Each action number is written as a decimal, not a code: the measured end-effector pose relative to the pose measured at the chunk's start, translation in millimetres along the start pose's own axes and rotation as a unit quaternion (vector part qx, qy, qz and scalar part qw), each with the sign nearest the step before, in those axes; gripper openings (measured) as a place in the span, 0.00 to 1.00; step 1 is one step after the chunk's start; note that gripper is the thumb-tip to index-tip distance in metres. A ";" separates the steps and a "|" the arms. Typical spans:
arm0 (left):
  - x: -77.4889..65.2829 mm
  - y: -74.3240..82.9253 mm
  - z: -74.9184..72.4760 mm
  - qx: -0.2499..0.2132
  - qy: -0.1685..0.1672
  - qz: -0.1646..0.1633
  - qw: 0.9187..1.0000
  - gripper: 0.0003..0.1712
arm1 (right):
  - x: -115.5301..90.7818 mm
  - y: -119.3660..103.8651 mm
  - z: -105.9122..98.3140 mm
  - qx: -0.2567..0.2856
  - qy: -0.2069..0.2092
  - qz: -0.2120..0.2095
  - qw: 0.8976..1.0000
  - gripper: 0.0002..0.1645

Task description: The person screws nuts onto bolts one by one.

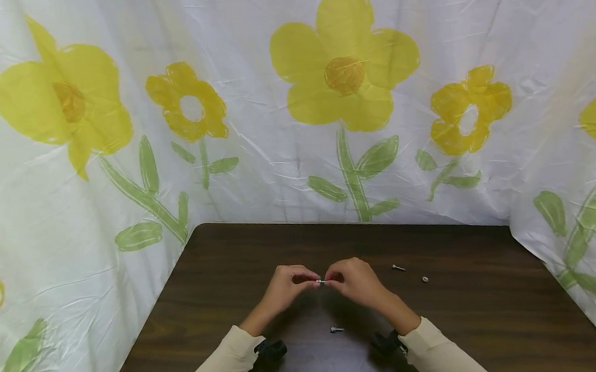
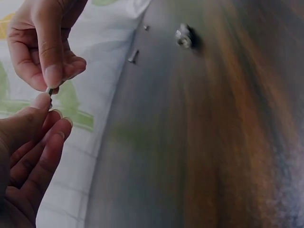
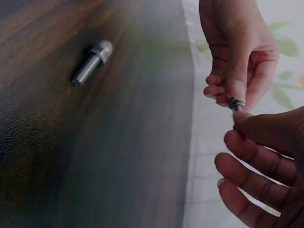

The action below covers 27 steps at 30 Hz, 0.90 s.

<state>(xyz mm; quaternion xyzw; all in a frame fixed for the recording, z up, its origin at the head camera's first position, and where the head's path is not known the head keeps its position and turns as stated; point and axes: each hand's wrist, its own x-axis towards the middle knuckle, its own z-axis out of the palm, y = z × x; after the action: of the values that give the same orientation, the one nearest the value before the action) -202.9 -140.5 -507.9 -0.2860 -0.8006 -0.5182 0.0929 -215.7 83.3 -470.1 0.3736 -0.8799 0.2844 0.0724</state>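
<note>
In the head view my left hand (image 1: 284,289) and right hand (image 1: 355,281) meet over the middle of the table. Between them they pinch a small metal bolt (image 1: 320,281) by its two ends, using thumb and fingertips. Its thicker end (image 3: 234,103) lies at the left fingertips, while the right thumb and forefinger cover the narrower end. The other fingers of the right hand (image 3: 266,161) spread loosely. Below the hands a second bolt (image 1: 337,329), with a knurled head (image 3: 103,49), lies on its side on the table.
A third bolt (image 1: 398,268) and a small round nut (image 1: 425,279) lie to the right of the hands on the dark wooden table (image 1: 208,310). A white curtain (image 1: 253,154) with yellow flowers hangs behind the table and along its sides.
</note>
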 end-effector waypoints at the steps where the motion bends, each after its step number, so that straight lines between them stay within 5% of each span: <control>1: -0.4 -3.2 0.6 0.003 -0.008 -0.003 1.000 0.06 | 0.9 2.3 2.7 -0.004 -0.012 0.002 1.000 0.03; 7: -2.5 -18.2 6.4 0.025 -0.050 -0.034 0.998 0.06 | 2.3 13.3 14.8 -0.015 -0.069 0.016 0.997 0.04; 14: -2.3 -23.0 14.1 0.014 -0.095 -0.107 0.990 0.03 | 3.8 21.3 24.0 -0.026 -0.106 0.017 0.994 0.07; 27: -1.9 -24.1 15.4 0.072 -0.106 -0.062 0.990 0.03 | 1.0 20.6 31.2 -0.013 -0.120 0.042 0.992 0.08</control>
<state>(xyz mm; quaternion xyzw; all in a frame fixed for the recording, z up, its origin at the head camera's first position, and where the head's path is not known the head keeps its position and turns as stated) -212.4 -134.8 -534.3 -0.2816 -0.8574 -0.4307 -0.0048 -228.1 76.9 -504.8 0.3663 -0.9010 0.2289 -0.0405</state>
